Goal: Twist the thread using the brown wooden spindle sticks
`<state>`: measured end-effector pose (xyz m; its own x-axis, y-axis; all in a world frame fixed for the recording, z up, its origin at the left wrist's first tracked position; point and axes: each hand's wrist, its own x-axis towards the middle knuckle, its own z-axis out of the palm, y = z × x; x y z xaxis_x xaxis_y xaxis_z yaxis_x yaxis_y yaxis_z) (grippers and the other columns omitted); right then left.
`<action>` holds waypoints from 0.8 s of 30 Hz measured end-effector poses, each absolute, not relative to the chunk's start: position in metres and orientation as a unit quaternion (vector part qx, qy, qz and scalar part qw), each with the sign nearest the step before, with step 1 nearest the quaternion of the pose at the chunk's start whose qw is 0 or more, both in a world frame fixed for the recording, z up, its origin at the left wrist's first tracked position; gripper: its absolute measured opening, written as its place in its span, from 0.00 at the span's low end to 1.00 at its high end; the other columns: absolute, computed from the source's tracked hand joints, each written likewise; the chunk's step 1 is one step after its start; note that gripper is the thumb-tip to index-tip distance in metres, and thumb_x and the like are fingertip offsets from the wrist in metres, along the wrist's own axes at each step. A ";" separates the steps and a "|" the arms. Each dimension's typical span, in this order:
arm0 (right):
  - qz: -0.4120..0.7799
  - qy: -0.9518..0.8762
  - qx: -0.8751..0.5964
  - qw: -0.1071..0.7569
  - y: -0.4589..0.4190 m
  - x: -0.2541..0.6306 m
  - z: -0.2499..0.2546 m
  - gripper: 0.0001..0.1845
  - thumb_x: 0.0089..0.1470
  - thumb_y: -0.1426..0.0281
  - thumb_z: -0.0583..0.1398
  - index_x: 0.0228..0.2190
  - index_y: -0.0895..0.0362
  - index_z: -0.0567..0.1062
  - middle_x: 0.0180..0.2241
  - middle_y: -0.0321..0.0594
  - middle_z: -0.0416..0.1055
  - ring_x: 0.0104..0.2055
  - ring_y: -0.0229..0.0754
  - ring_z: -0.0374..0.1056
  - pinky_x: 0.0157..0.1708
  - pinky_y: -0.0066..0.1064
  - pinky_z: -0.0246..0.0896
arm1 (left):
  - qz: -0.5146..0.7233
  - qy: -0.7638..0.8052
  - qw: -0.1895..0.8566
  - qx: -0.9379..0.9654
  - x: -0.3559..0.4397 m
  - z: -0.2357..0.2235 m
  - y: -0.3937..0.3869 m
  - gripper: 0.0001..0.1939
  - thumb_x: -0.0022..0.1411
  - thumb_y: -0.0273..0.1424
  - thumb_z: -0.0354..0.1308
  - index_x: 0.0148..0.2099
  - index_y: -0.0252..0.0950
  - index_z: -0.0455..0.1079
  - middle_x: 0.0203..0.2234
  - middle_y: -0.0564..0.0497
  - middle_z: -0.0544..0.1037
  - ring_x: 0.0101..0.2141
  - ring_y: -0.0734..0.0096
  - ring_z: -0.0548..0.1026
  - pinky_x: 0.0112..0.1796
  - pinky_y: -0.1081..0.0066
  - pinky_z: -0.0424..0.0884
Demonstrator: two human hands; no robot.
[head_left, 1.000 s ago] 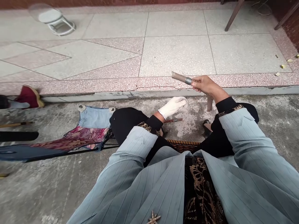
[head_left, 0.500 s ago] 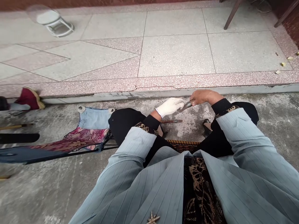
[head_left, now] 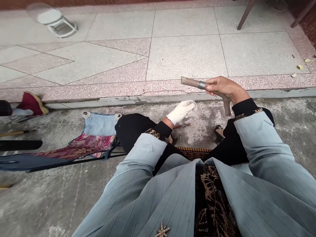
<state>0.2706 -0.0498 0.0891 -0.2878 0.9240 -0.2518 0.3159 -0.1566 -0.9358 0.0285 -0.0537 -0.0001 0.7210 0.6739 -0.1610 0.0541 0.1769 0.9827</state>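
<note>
My right hand [head_left: 223, 87], bare, is closed around a greyish-brown bent stick [head_left: 189, 81], raised above the step's edge. One end points left; the other bends down below my palm. Silvery wire [head_left: 201, 85] is wound in a tight coil beside my fingertips. From the coil a thin strand [head_left: 196, 96] runs down to my left hand [head_left: 182, 110]. That hand wears a white knitted glove, and its fingers are pinched around the strand. Below it, a thin reddish-brown stick [head_left: 183, 126] lies on the concrete, partly hidden by my wrist.
A low folding chair with denim and floral fabric [head_left: 96, 131] stands at my left knee. Beyond it is a person's red shoe [head_left: 32, 102]. The tiled step [head_left: 111, 95] runs across in front, with a white stool [head_left: 53, 18] on it. Brown furniture legs [head_left: 245, 14] stand at upper right.
Half a second ago the stick was turned down near my glove; now it is raised with its end pointing left again, as a second ago. My left hand has moved little.
</note>
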 end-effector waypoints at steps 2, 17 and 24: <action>0.529 -0.579 -0.552 0.284 -0.047 0.267 0.084 0.11 0.53 0.64 0.67 0.36 0.59 0.80 0.24 0.37 0.71 0.25 0.34 0.61 0.26 0.27 0.59 | 0.216 0.304 0.704 0.605 0.031 0.002 -0.055 0.18 0.64 0.46 0.57 0.34 0.35 0.66 0.20 0.56 0.65 0.16 0.83 0.53 0.18 0.75 0.49; 0.258 -0.700 -0.664 -0.055 -0.039 0.243 0.060 0.16 0.57 0.66 0.62 0.44 0.59 0.81 0.39 0.49 0.76 0.39 0.46 0.69 0.34 0.33 0.56 | 0.077 0.347 0.349 0.867 0.033 0.002 -0.051 0.16 0.67 0.36 0.46 0.33 0.34 0.71 0.26 0.51 0.72 0.29 0.70 0.68 0.31 0.71 0.59; 0.410 -0.719 -0.523 -0.205 -0.041 0.250 0.055 0.13 0.56 0.67 0.63 0.42 0.58 0.82 0.30 0.42 0.76 0.30 0.39 0.67 0.33 0.32 0.57 | 0.061 0.369 0.276 0.885 0.027 0.009 -0.047 0.14 0.68 0.37 0.48 0.40 0.36 0.73 0.30 0.49 0.76 0.32 0.66 0.72 0.33 0.70 0.61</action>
<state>0.2499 -0.0410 0.0545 -0.3692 0.5836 -0.7233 0.9196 0.1169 -0.3751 0.0267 -0.0471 0.0088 0.7207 0.6867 -0.0956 0.6193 -0.5756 0.5340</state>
